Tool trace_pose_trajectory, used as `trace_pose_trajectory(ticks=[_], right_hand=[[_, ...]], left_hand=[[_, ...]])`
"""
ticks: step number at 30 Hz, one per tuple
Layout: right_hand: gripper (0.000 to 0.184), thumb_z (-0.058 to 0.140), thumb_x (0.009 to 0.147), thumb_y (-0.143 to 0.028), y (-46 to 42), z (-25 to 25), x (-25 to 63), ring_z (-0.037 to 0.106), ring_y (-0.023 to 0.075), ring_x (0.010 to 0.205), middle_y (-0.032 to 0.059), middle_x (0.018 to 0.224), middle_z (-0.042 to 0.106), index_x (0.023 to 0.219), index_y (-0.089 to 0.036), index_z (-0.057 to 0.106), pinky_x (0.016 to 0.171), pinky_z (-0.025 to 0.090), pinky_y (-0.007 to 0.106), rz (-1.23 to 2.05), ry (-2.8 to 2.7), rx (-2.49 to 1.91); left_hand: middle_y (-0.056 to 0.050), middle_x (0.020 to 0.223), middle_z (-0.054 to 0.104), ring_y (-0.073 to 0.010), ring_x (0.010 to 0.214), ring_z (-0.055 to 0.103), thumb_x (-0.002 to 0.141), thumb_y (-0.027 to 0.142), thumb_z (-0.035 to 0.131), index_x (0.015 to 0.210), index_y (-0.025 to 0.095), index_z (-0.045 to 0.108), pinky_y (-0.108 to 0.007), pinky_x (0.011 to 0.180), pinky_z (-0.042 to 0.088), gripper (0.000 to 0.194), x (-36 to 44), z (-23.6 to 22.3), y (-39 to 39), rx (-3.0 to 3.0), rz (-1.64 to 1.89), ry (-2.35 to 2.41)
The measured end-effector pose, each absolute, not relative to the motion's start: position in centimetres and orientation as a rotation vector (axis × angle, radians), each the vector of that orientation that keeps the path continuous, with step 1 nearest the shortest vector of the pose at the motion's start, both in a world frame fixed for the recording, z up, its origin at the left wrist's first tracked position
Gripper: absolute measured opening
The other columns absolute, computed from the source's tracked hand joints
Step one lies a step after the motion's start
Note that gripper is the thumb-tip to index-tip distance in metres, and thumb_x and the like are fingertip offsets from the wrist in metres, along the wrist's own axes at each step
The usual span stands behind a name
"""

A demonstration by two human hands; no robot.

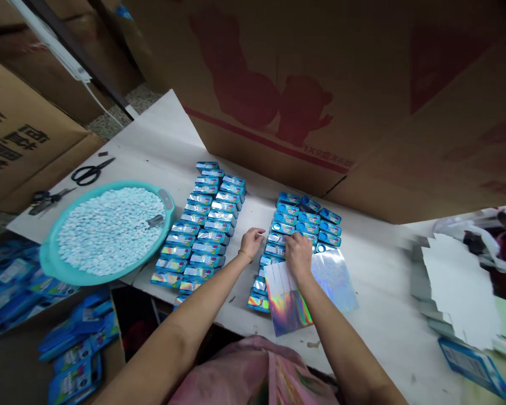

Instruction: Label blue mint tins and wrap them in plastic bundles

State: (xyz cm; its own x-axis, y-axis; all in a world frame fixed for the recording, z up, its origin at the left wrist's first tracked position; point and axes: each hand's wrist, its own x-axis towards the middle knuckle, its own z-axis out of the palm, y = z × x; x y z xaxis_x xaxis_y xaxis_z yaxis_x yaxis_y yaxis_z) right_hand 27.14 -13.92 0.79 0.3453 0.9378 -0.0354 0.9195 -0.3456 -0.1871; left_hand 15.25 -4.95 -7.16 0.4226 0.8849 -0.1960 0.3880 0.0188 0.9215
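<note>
Small blue tins or boxes (208,235) with shiny tops stand in two long rows at the middle of the table. A second group of blue boxes (285,218) stands to their right. In the gap between the groups, my left hand (251,243) hovers with its thumb and fingers slightly apart, holding nothing visible. My right hand (298,256) is over the right group, its fingers bent down and together at the box tops; what is between them is hidden. Under my right wrist lies a shiny rainbow-reflecting sheet (333,281), covering some near boxes.
A turquoise basin (50,264) full of small pale pieces stands at left, near black scissors (88,173). A large cardboard carton (253,129) walls the back. White card pieces (459,287) are stacked at right. Blue packs (78,360) fill a box below left.
</note>
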Motion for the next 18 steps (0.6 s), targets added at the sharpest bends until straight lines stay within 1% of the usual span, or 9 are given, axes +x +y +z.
trace_pose_trajectory(ticks=[3, 5, 6, 8, 10, 11, 14, 16, 18], right_hand=[[0.036, 0.04, 0.081, -0.015, -14.5, 1.2, 27.4, 0.045, 0.0195, 0.085, 0.0067, 0.094, 0.055, 0.112, -0.028, 0.054, 0.072, 0.029, 0.032, 0.239, -1.982, -2.372], [0.037, 0.039, 0.08, -0.013, -15.1, 1.3, 28.6, 0.046, 0.0192, 0.084, 0.0069, 0.094, 0.056, 0.109, -0.026, 0.057, 0.072, 0.031, 0.033, 0.274, -1.951, -2.354], [0.036, 0.037, 0.08, -0.012, -15.7, 1.4, 29.6, 0.047, 0.0187, 0.084, 0.007, 0.094, 0.056, 0.106, -0.025, 0.059, 0.072, 0.032, 0.032, 0.276, -1.86, -2.35], [0.035, 0.034, 0.081, -0.013, -17.5, 1.6, 32.2, 0.05, 0.0174, 0.085, 0.0071, 0.094, 0.057, 0.1, -0.022, 0.062, 0.074, 0.036, 0.031, 0.244, -1.615, -2.309], [0.031, 0.035, 0.083, -0.017, -19.9, 1.9, 34.7, 0.051, 0.0165, 0.087, 0.0066, 0.094, 0.058, 0.099, -0.019, 0.062, 0.077, 0.038, 0.03, 0.198, -1.443, -2.222], [0.029, 0.037, 0.083, -0.02, -21.1, 2.1, 35.7, 0.051, 0.0165, 0.088, 0.0061, 0.095, 0.058, 0.098, -0.019, 0.062, 0.078, 0.039, 0.03, 0.192, -1.427, -2.176], [0.025, 0.045, 0.082, -0.026, -23.1, 2.2, 36.7, 0.05, 0.0174, 0.092, 0.0052, 0.098, 0.059, 0.1, -0.021, 0.061, 0.081, 0.039, 0.031, 0.235, -1.604, -2.111], [0.028, 0.048, 0.081, -0.027, -23.0, 1.7, 36.0, 0.048, 0.0189, 0.095, 0.0059, 0.105, 0.057, 0.107, -0.024, 0.058, 0.081, 0.038, 0.033, 0.258, -1.815, -2.119], [0.031, 0.047, 0.082, -0.027, -22.5, 0.9, 35.2, 0.047, 0.0204, 0.097, 0.0067, 0.11, 0.055, 0.112, -0.026, 0.055, 0.078, 0.038, 0.034, 0.257, -2.005, -2.127]], left_hand=[[-0.004, 0.1, 0.062, -0.0172, 0.094, 0.056, 0.062, 0.004, 0.049, 0.085, 0.018, 0.065, -0.032, 0.087, 0.043, 0.031, 14.3, -6.8, -5.3, 1.73, 0.501, 1.14], [-0.007, 0.11, 0.058, -0.0224, 0.102, 0.051, 0.062, 0.006, 0.05, 0.09, 0.017, 0.065, -0.038, 0.091, 0.04, 0.033, 13.7, -6.0, -5.3, 1.82, 0.459, 1.182], [-0.01, 0.114, 0.055, -0.025, 0.106, 0.048, 0.064, 0.009, 0.05, 0.094, 0.015, 0.064, -0.041, 0.093, 0.037, 0.033, 13.5, -5.3, -5.4, 1.853, 0.454, 1.217], [-0.012, 0.119, 0.05, -0.0261, 0.11, 0.043, 0.072, 0.016, 0.046, 0.102, 0.014, 0.059, -0.044, 0.096, 0.032, 0.033, 13.6, -3.7, -5.9, 1.898, 0.474, 1.245], [-0.009, 0.114, 0.052, -0.0225, 0.108, 0.043, 0.078, 0.025, 0.043, 0.106, 0.018, 0.057, -0.04, 0.095, 0.031, 0.031, 14.5, -1.8, -7.4, 2.007, 0.466, 1.146], [-0.007, 0.108, 0.055, -0.0213, 0.104, 0.045, 0.08, 0.031, 0.044, 0.103, 0.02, 0.058, -0.038, 0.092, 0.033, 0.029, 15.2, -0.9, -8.4, 2.105, 0.431, 1.048], [-0.006, 0.096, 0.055, -0.023, 0.095, 0.046, 0.072, 0.043, 0.055, 0.091, 0.021, 0.06, -0.037, 0.081, 0.035, 0.03, 17.8, 0.7, -11.9, 2.337, 0.26, 0.885], [-0.007, 0.095, 0.054, -0.0238, 0.092, 0.044, 0.069, 0.042, 0.059, 0.085, 0.02, 0.06, -0.037, 0.077, 0.034, 0.027, 19.4, 0.7, -13.6, 2.363, 0.18, 0.946], [-0.006, 0.097, 0.053, -0.0232, 0.093, 0.043, 0.072, 0.037, 0.057, 0.079, 0.02, 0.059, -0.036, 0.075, 0.032, 0.019, 20.3, 0.1, -14.4, 2.327, 0.167, 1.027]])
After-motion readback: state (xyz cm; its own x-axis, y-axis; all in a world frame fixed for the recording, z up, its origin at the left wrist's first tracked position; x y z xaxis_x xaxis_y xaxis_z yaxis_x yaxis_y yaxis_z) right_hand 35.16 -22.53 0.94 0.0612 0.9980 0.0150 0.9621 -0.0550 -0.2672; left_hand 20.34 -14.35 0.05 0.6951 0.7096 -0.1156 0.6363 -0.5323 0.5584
